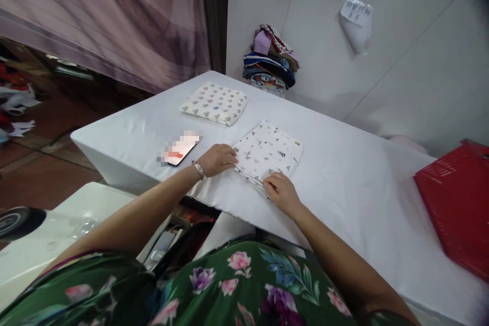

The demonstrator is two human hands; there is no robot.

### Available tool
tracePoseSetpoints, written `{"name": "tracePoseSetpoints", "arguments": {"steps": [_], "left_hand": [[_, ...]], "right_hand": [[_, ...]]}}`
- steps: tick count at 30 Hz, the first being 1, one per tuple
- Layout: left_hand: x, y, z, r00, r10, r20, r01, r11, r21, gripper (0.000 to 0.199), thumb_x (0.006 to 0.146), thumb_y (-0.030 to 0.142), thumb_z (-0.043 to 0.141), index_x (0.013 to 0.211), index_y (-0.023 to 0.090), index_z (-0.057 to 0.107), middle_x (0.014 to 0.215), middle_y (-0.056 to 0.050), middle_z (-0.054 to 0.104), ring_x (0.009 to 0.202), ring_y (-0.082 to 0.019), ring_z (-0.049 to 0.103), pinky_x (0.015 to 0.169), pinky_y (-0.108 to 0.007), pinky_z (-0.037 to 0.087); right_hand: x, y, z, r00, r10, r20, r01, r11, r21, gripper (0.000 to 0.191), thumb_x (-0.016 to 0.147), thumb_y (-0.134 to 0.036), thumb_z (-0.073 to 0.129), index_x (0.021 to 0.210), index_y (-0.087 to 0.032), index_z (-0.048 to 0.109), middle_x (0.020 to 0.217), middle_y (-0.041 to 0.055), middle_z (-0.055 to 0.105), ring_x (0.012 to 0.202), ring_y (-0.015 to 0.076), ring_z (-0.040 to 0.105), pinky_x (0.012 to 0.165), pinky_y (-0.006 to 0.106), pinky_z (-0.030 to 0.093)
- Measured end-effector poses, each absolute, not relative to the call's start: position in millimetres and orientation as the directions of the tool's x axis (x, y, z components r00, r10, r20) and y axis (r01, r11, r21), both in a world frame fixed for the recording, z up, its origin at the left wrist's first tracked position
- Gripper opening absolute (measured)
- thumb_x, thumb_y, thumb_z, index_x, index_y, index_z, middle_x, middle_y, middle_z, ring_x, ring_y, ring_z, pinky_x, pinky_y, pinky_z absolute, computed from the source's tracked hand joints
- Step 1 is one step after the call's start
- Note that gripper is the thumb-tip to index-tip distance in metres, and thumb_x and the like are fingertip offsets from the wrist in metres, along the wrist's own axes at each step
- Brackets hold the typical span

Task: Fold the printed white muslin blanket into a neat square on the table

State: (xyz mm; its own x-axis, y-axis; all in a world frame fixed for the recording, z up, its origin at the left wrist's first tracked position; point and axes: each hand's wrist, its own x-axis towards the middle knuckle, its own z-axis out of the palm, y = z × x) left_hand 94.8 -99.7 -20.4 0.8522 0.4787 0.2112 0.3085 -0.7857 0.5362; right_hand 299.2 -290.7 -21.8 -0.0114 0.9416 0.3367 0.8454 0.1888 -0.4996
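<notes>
A folded white cloth with small printed figures [269, 148] lies flat on the white-covered table [336, 188] in front of me. My left hand [218, 159] grips its near left corner, fingertips curled over the edge. At the near right corner my right hand [281, 191] is closed, pinching the folded layers. Several layers show along the near edge between the two hands. Farther back and to the left rests a second folded cloth, white with grey prints [216, 104]; neither hand touches it.
A phone [181, 148] lies left of my left hand. On the right stands a red bag [454, 204]. Beyond the far edge is a stack of folded clothes [269, 63] against the wall. A pinkish curtain [114, 15] hangs at left, above a white surface [95, 204].
</notes>
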Motion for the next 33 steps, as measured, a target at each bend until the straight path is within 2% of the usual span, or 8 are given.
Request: {"name": "tracePoseSetpoints", "arguments": {"steps": [5, 9, 14, 17, 22, 27, 33], "left_hand": [[94.6, -99.3, -19.0, 0.853, 0.477, 0.210, 0.302, -0.781, 0.547, 0.020, 0.079, 0.036, 0.051, 0.081, 0.026, 0.069, 0.104, -0.005, 0.063, 0.106, -0.021, 0.049, 0.099, -0.039, 0.029], [88.1, -103.0, -19.4, 0.838, 0.490, 0.240, 0.310, -0.790, 0.529, 0.022, 0.082, 0.035, 0.047, 0.084, 0.025, 0.067, 0.111, -0.006, 0.061, 0.111, -0.021, 0.046, 0.100, -0.040, 0.028], [78.6, -104.6, -32.1, 0.860, 0.424, 0.283, 0.284, -0.860, 0.423, 0.024, 0.085, 0.031, 0.043, 0.090, 0.025, 0.066, 0.108, -0.006, 0.062, 0.109, -0.020, 0.048, 0.097, -0.040, 0.031], [75.4, -103.6, -38.0, 0.866, 0.358, 0.348, 0.244, -0.911, 0.332, 0.024, 0.085, 0.032, 0.044, 0.095, 0.025, 0.064, 0.107, -0.006, 0.062, 0.105, -0.019, 0.050, 0.093, -0.039, 0.036], [77.1, -100.4, -37.0, 0.870, 0.231, 0.435, 0.187, -0.972, 0.142, 0.024, 0.087, 0.030, 0.043, 0.099, 0.023, 0.063, 0.100, -0.005, 0.064, 0.097, -0.018, 0.052, 0.086, -0.037, 0.040], [80.7, -97.1, -33.0, 0.883, 0.194, 0.426, 0.183, -0.981, 0.067, 0.024, 0.088, 0.029, 0.042, 0.096, 0.024, 0.064, 0.095, -0.003, 0.065, 0.092, -0.016, 0.053, 0.082, -0.034, 0.040], [81.2, -102.0, -32.7, 0.883, 0.202, 0.423, 0.228, -0.974, -0.012, 0.027, 0.088, 0.018, 0.037, 0.095, 0.022, 0.062, 0.099, -0.002, 0.064, 0.094, -0.015, 0.052, 0.083, -0.032, 0.038]], "right_hand": [[296.7, -293.1, -23.4, -0.045, 0.938, 0.343, 0.845, 0.219, -0.488, 0.020, 0.087, -0.023, 0.042, 0.081, -0.021, 0.061, 0.079, 0.0053, 0.059, 0.079, 0.0175, 0.052, 0.074, 0.030, 0.041], [297.0, -294.5, -27.3, -0.099, 0.931, 0.352, 0.878, 0.248, -0.409, 0.021, 0.088, -0.025, 0.041, 0.086, -0.020, 0.061, 0.084, 0.0069, 0.059, 0.080, 0.0181, 0.052, 0.074, 0.031, 0.040], [296.5, -294.3, -29.3, -0.187, 0.935, 0.300, 0.927, 0.269, -0.260, 0.022, 0.089, -0.025, 0.041, 0.088, -0.019, 0.062, 0.086, 0.0083, 0.060, 0.080, 0.0188, 0.051, 0.073, 0.032, 0.039], [295.1, -294.0, -28.8, -0.188, 0.945, 0.268, 0.944, 0.248, -0.215, 0.021, 0.088, -0.028, 0.043, 0.094, -0.018, 0.061, 0.088, 0.0084, 0.059, 0.081, 0.0190, 0.051, 0.072, 0.031, 0.039], [294.2, -291.6, -26.9, -0.139, 0.962, 0.235, 0.954, 0.194, -0.230, 0.022, 0.088, -0.028, 0.045, 0.099, -0.020, 0.062, 0.088, 0.0075, 0.060, 0.083, 0.0186, 0.052, 0.074, 0.030, 0.041], [295.7, -289.5, -25.0, -0.078, 0.973, 0.216, 0.936, 0.146, -0.320, 0.022, 0.088, -0.026, 0.044, 0.098, -0.022, 0.063, 0.088, 0.0048, 0.061, 0.084, 0.0164, 0.054, 0.074, 0.027, 0.043], [296.4, -290.4, -22.0, -0.113, 0.980, 0.163, 0.948, 0.155, -0.276, 0.024, 0.087, -0.028, 0.044, 0.101, -0.020, 0.062, 0.091, 0.0063, 0.060, 0.086, 0.0174, 0.053, 0.075, 0.029, 0.043]]}}
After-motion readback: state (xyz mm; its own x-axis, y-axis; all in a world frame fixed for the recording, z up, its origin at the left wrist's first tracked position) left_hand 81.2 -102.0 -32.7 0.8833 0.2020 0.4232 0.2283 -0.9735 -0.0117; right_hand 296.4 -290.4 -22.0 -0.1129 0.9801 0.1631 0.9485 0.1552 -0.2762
